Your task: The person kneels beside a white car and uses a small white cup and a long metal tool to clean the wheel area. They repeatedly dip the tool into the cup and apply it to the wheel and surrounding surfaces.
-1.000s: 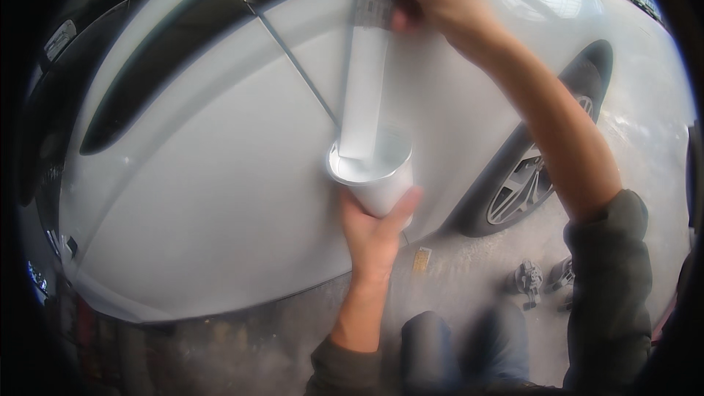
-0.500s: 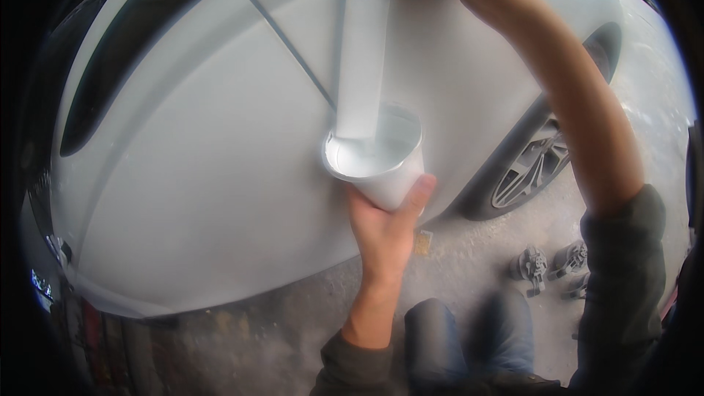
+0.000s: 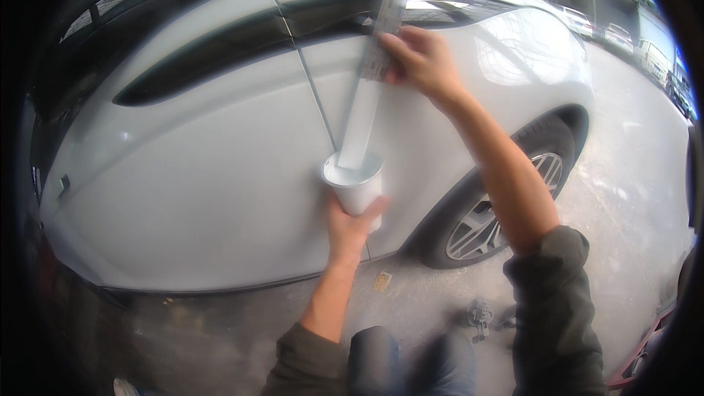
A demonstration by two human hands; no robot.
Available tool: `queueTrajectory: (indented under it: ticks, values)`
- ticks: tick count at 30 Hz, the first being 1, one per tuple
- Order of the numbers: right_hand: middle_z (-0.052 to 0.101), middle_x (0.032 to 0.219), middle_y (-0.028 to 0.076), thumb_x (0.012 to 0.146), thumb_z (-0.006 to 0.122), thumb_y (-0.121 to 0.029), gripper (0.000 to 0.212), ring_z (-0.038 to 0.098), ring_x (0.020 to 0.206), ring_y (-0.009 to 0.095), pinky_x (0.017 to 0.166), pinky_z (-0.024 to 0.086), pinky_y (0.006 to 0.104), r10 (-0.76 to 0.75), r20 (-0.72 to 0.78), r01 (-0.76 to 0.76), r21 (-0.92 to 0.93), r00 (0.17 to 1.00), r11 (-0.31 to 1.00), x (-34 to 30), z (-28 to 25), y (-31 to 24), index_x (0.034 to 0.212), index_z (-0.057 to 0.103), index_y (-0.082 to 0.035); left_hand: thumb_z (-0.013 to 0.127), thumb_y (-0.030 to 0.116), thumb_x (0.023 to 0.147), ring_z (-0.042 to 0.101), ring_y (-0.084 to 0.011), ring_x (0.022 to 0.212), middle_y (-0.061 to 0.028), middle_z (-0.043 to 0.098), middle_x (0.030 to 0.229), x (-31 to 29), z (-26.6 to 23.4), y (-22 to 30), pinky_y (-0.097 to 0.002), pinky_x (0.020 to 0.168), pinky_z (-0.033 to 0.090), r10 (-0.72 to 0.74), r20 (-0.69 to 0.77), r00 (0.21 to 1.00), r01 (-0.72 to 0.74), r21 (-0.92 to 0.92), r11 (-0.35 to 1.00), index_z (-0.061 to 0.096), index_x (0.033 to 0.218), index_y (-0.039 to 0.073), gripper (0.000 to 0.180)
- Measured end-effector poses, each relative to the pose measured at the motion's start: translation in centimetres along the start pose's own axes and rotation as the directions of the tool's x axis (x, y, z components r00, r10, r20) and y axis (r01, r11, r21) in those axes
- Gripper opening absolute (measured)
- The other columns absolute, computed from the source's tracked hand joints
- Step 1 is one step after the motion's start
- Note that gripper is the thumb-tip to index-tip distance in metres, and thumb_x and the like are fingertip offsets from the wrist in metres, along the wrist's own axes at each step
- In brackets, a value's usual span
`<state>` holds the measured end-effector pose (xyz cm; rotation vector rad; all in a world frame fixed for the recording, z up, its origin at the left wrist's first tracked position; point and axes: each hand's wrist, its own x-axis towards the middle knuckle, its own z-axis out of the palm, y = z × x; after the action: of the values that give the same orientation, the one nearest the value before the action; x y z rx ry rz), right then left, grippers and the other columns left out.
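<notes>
White cup [image 3: 359, 196] near centre of view, mouth up, with pale contents [image 3: 345, 175]; left hand [image 3: 349, 226] at its 6 o'clock, curled round the cup's lower side. Flat strip [image 3: 360, 126], lower stretch white, dips into the mouth and rises toward 1 o'clock, where the right hand [image 3: 422, 62] pinches it, thumb against fingers. Blurry, can't tell if the tip touches the contents. Step reads as stirring or draining the strip; next move calls for a steady cup, tip over the mouth. Pale car [image 3: 213, 169] behind, wheel [image 3: 471, 236] at 4 o'clock.
</notes>
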<state>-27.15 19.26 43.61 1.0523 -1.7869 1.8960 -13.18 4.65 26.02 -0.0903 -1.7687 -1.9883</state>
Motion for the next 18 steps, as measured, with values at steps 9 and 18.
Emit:
queueTrajectory:
  ticks: [9,18]
  values:
    - [0.063,0.070,0.005,0.100,0.061,-0.020,0.029,0.064,0.054,0.011,0.048,0.051,0.0257,-0.007,-0.012,0.008,0.061,1.000,0.998,-0.23,0.05,-0.09,0.081,0.060,0.002,0.086,0.013,0.074,0.065,-0.0161,0.093,-0.0072,0.065,0.108,-0.14,0.24,-0.45,-0.0325,0.081,0.054,0.100,-0.052,0.994,-0.101,-0.009,0.995,0.055,0.121,0.004,0.058]
    - [0.064,0.079,0.005,0.100,0.061,-0.027,0.028,0.061,0.057,0.010,0.052,0.050,0.0231,-0.012,0.028,0.011,0.027,1.000,1.000,-0.07,-0.29,0.61,0.095,0.064,0.001,0.086,0.015,0.074,0.064,-0.0170,0.095,-0.0078,0.064,0.110,-0.08,0.33,-0.30,-0.0333,0.082,0.054,0.087,-0.066,0.994,-0.087,0.008,0.996,0.053,0.124,0.004,0.060]
